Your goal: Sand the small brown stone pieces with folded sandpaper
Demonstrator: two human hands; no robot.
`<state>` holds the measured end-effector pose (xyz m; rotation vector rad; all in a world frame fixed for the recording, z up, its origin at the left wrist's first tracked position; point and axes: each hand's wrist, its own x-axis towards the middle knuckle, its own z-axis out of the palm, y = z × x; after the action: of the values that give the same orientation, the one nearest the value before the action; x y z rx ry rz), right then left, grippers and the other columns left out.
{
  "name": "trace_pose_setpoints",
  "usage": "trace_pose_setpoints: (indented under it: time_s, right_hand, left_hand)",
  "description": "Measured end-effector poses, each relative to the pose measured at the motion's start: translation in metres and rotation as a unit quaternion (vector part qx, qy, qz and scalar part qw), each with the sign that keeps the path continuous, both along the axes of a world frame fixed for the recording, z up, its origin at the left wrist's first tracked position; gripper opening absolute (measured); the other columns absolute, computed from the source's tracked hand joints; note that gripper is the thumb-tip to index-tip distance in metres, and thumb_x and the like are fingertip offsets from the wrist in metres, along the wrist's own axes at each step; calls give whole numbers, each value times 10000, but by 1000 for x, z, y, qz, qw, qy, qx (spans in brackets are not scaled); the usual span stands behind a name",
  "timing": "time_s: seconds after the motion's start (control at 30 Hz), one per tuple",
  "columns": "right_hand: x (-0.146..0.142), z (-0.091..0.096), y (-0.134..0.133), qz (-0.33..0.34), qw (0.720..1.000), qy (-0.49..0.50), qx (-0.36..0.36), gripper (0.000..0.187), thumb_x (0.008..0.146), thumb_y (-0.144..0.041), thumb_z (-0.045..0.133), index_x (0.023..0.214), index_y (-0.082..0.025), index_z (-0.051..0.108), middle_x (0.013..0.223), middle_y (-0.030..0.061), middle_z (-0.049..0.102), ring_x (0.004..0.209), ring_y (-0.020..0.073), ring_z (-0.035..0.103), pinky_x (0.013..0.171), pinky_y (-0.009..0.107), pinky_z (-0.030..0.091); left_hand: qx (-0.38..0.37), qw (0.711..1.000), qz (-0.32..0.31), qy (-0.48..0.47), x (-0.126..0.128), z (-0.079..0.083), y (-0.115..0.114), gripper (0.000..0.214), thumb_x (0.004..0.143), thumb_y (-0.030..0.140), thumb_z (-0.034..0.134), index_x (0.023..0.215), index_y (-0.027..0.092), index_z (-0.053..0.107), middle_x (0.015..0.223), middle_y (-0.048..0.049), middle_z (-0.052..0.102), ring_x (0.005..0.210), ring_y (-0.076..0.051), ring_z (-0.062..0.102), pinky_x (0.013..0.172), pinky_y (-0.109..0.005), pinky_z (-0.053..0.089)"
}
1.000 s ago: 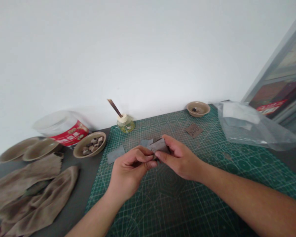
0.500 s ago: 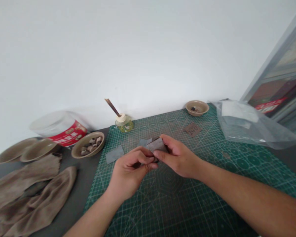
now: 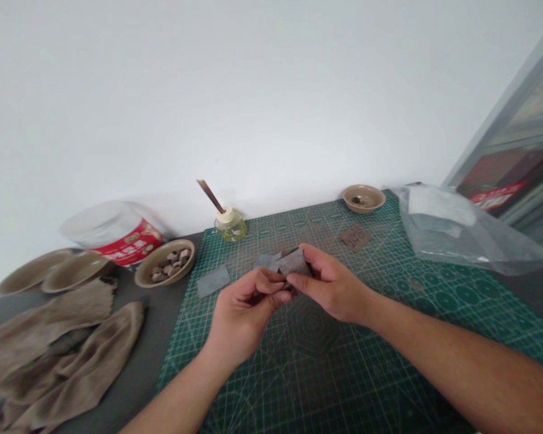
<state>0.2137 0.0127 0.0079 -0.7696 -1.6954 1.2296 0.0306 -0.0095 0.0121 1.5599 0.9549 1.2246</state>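
Note:
Over the green cutting mat (image 3: 253,386), my two hands meet at the fingertips. My right hand (image 3: 332,286) is closed on a folded piece of grey-brown sandpaper (image 3: 293,262), thumb in front and fingers behind. My left hand (image 3: 248,313) pinches a small dark piece (image 3: 288,287) against the sandpaper's lower edge; the fingers hide most of it, so its kind does not show. Just behind the hands lies a grey sandpaper piece (image 3: 266,261), partly covered. Another grey sheet (image 3: 213,281) lies left of them, and a brown square marked 240 (image 3: 355,237) to the right.
At left stand a bowl of stones (image 3: 181,278), two more bowls (image 3: 31,272), a lidded tub with a red label (image 3: 133,241) and a crumpled brown cloth (image 3: 95,367). A reed diffuser (image 3: 231,228), a small bowl (image 3: 364,207) and a clear plastic bag (image 3: 452,247) sit along the back.
The view has shifted slightly, so everything sits a little further right. Both hands keep their hold, and the sandpaper is tilted a bit differently between the fingers.

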Motion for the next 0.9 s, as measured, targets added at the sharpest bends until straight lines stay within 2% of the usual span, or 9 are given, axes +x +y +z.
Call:
trace_pose_setpoints:
  time_s: [0.1,0.37,0.6,0.73,0.9]
  right_hand:
    - [1,-1,0,12,1000,-3,-6,79,894,-239,579,907,-211,506,794,-20,510,722,141,473,667,263,414]
    - [1,-1,-2,-9,1000,-15,5,86,899,-256,581,883,-211,511,787,-18,509,721,142,477,654,263,406]
    - [0,3,-1,-36,999,-21,31,210,900,-293,601,761,-210,468,730,-32,459,686,131,451,613,250,375]
    - [-2,2,-2,-38,999,-20,29,169,904,-281,602,786,-206,507,739,-31,500,694,131,476,628,252,382]
    - [-6,2,-6,-71,996,-7,45,106,899,-256,610,829,-203,551,775,-29,540,725,130,503,652,252,387]
  left_hand:
    - [8,1000,16,-10,0,0,1,182,757,135,746,645,164,605,769,-16,638,731,-140,599,661,-249,479]
    - [36,999,22,32,-1,6,-1,182,760,138,746,646,166,608,774,-20,651,720,-142,607,645,-250,478]
    - [49,998,26,34,-2,6,-2,166,754,116,747,663,169,620,795,-23,683,734,-158,637,656,-266,487]
    - [54,997,35,31,-2,7,-2,162,748,101,751,669,168,627,786,-18,679,725,-152,636,649,-258,486]
    - [39,999,25,6,-3,4,-1,161,748,86,750,677,166,629,800,-16,669,745,-149,636,662,-256,494]
